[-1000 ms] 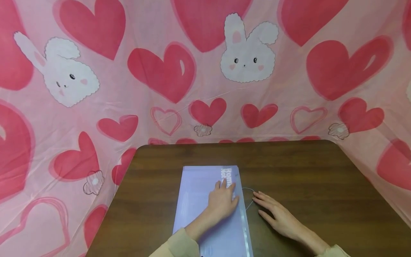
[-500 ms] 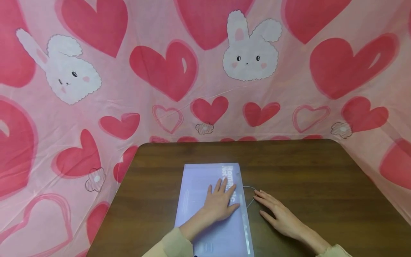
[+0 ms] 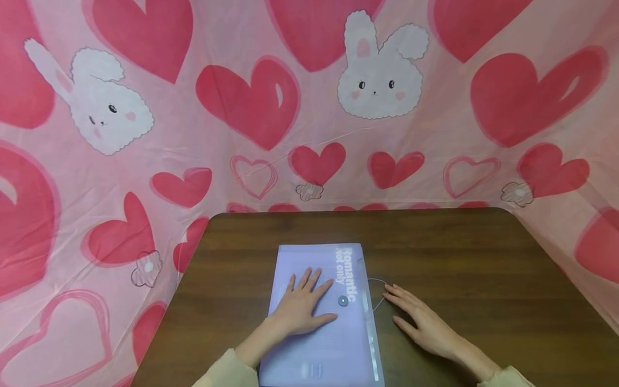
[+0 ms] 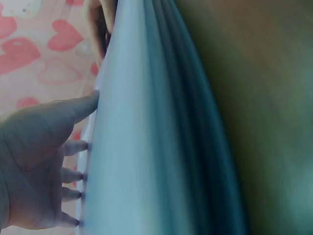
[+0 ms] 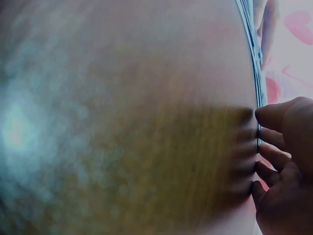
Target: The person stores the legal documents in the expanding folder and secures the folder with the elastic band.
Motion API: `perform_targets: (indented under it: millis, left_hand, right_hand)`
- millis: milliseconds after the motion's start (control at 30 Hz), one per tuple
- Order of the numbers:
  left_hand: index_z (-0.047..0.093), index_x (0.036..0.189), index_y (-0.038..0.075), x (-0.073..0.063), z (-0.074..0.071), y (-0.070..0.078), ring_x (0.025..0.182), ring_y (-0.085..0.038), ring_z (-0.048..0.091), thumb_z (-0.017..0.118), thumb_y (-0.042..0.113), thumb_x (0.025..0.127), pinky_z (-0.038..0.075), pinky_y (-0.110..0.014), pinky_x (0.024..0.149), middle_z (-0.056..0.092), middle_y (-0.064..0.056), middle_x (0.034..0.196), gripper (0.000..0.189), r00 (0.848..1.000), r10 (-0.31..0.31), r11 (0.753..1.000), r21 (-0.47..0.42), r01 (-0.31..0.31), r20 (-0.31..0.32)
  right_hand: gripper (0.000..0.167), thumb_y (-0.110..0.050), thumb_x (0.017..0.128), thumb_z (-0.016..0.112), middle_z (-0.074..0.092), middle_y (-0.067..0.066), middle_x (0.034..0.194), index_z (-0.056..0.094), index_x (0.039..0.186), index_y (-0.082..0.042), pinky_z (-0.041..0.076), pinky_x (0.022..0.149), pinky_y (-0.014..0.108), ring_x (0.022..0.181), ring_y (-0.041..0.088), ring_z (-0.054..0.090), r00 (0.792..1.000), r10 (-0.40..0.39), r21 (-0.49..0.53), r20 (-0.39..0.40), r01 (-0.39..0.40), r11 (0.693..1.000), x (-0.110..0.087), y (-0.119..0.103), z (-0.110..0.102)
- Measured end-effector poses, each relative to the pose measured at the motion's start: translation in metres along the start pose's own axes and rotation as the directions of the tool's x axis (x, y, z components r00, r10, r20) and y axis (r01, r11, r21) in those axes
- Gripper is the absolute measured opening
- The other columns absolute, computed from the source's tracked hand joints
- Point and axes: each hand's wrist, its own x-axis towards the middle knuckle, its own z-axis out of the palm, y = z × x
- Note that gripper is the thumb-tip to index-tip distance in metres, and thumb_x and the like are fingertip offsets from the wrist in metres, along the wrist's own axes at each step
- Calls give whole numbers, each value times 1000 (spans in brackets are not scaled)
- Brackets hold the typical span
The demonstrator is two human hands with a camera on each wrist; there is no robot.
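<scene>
A lilac expanding file folder (image 3: 333,349) lies flat on the table, white lettering along its upper right. Near the lettering sits a round grey button (image 3: 343,301). My left hand (image 3: 299,307) rests on the cover, fingers spread, left of the button. In the left wrist view its fingertips press on the top face, and the folder's pleated side (image 4: 166,122) shows as layers. A thin elastic cord (image 3: 376,279) loops out from the right edge. My right hand (image 3: 423,325) lies by that loop, fingers extended, fingertips on the table at the cord's end.
The brown wood-grain table (image 3: 483,258) has rounded far corners and reaches past the folder on both sides. Behind and beside it hangs a pink cloth (image 3: 203,32) printed with hearts and rabbits.
My left hand has slid left and slightly down across the cover, uncovering the button and more lettering. My right hand stays by the cord. The view has tilted slightly.
</scene>
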Motion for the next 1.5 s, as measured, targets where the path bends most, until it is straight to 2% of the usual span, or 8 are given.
perform_targets:
  millis: [333, 433, 567, 667, 900, 1100, 1267, 1500]
  left_hand:
    - [49, 167, 20, -26, -12, -43, 169, -41, 28, 70, 63, 100, 25, -70, 134, 34, -17, 180, 82, 1000, -3, 1000, -8, 3, -27]
    - [50, 166, 18, -34, -14, -53, 168, -41, 30, 70, 62, 101, 25, -71, 134, 36, -17, 179, 81, 999, 3, 1000, -15, -4, -41]
    - [51, 166, 18, -44, -14, -61, 167, -42, 32, 69, 62, 101, 26, -72, 132, 38, -16, 178, 80, 998, 4, 1000, -12, -4, -55]
    - [51, 165, 19, -50, -18, -64, 167, -42, 33, 68, 63, 102, 28, -74, 131, 39, -16, 178, 79, 999, 10, 1000, -5, -11, -51]
    - [51, 165, 18, -53, -26, -68, 166, -44, 34, 70, 61, 101, 31, -77, 127, 40, -18, 177, 80, 999, 35, 999, -5, -35, -26]
    - [49, 167, 19, -51, -24, -71, 167, -43, 32, 70, 61, 102, 30, -77, 128, 38, -17, 178, 80, 999, 37, 999, -14, -37, -17]
    - [47, 168, 20, -51, -22, -72, 168, -42, 29, 68, 61, 102, 29, -77, 128, 36, -16, 179, 80, 1000, 30, 999, -25, -30, -9]
    - [45, 169, 22, -51, -20, -74, 169, -41, 26, 67, 63, 102, 28, -77, 129, 33, -14, 180, 81, 1000, 21, 999, -35, -21, 0]
  right_hand:
    - [54, -8, 98, 80, 61, 15, 160, 66, 150, -4, 9, 119, -3, 160, -17, 18, 999, 26, -16, 19, -25, 1000, 3, -3, 1]
    - [54, -11, 98, 81, 62, 13, 160, 66, 150, -6, 15, 120, 0, 161, -10, 27, 999, 34, -42, 28, -33, 999, 3, -3, -1]
    - [53, -14, 98, 82, 63, 9, 160, 68, 149, -9, 51, 118, 26, 155, 20, 52, 997, 55, -112, 61, -48, 993, 5, -5, -4]
    - [53, -15, 98, 82, 62, 10, 160, 68, 148, -9, 62, 107, 49, 145, 36, 60, 993, 76, -135, 89, -63, 989, 8, -7, -7]
    - [59, -17, 101, 79, 59, 17, 162, 59, 155, -3, 58, 108, 60, 146, 41, 59, 975, 171, -140, 140, -152, 978, 19, -10, -15]
    - [60, -17, 101, 79, 56, 23, 163, 59, 154, 3, 53, 112, 65, 150, 49, 53, 979, 146, -175, 144, -120, 977, 24, 2, -12]
    - [58, -21, 101, 78, 53, 28, 164, 62, 154, -5, 51, 115, 66, 148, 54, 52, 987, 83, -222, 139, -51, 974, 25, 8, -8]
    - [59, -20, 103, 77, 51, 28, 166, 59, 160, -15, 49, 113, 73, 151, 57, 48, 976, 108, -163, 187, -77, 984, 34, -2, -8]
